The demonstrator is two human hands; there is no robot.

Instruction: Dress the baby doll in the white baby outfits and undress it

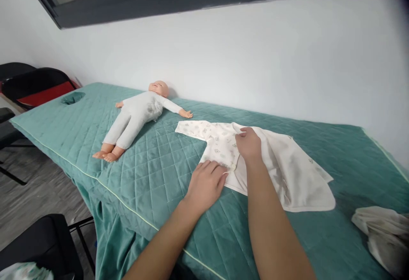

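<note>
A white baby shirt with small printed figures lies spread on the green quilted cover. Its one sleeve points left, while the front panel is folded open to the right. My left hand rests on the shirt's lower left part, fingers laid over the cloth and thumb apart, beside a small pale round fastener and a short white cord. My right hand pinches the edge of the shirt's front panel near the neckline; its fingertips are partly hidden. Farther left, a baby doll lies on its back, arms spread, apart from both hands.
The green quilted cover drapes over a long bed against a white wall. A hole is at its far left. Crumpled pale cloth lies at right. Black chairs stand along the left side.
</note>
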